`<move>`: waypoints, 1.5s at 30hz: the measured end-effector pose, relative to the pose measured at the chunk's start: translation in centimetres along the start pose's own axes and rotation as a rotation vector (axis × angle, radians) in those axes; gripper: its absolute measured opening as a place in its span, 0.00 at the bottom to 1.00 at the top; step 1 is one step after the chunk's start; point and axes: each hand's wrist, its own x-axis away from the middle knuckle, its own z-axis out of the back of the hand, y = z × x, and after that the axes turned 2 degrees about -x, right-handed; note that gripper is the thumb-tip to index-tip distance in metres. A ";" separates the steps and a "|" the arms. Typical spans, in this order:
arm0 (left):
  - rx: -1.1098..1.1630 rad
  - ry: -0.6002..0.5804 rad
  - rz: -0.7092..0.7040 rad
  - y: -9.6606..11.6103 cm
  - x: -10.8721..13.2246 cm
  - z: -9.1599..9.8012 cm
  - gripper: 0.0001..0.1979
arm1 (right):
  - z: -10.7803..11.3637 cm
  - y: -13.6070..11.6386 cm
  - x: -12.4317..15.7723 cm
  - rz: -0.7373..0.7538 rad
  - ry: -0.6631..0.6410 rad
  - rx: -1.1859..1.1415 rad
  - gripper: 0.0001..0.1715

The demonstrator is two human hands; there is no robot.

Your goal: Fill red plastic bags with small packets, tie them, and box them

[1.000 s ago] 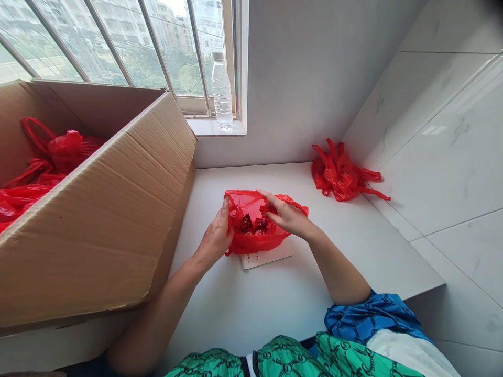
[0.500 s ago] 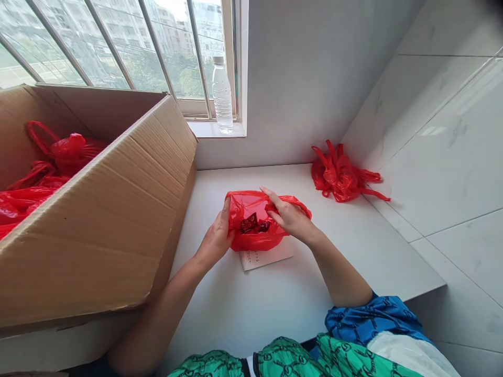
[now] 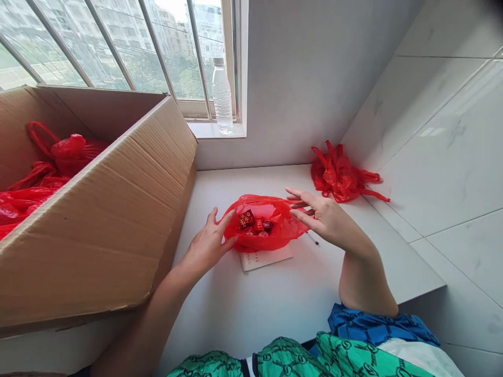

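A red plastic bag lies with its mouth spread wide on the white tabletop. Inside it show several small wrapped packets in dark red and bright red. At the bag's left edge is my left hand, fingers apart, its fingertips at the plastic. My right hand is raised at the bag's right side, fingers stretched out and holding nothing; whether it touches the rim I cannot tell. Partly under the bag lies a white printed booklet. The tip of a pen pokes out on the right.
A large cardboard box with red plastic bags in it stands on the left. Another red bag, bunched up, rests by the tiled wall at the back right. A clear water bottle stands on the windowsill.
Both hands have let go of the bag and opened, the right one moving off to the right. The bag's mouth is wider, and more of the packets show.
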 end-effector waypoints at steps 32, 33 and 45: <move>0.655 0.178 -0.129 2.3 4.0 5.1 0.42 | -5.3 0.0 -2.5 -0.005 -0.100 0.439 0.16; 0.565 0.192 -0.137 2.1 4.1 5.1 0.43 | -4.1 -0.1 -1.7 0.022 -0.038 0.413 0.16; 0.134 0.075 -0.149 -0.6 4.3 5.6 0.30 | 3.3 1.2 3.9 -0.404 0.050 0.555 0.12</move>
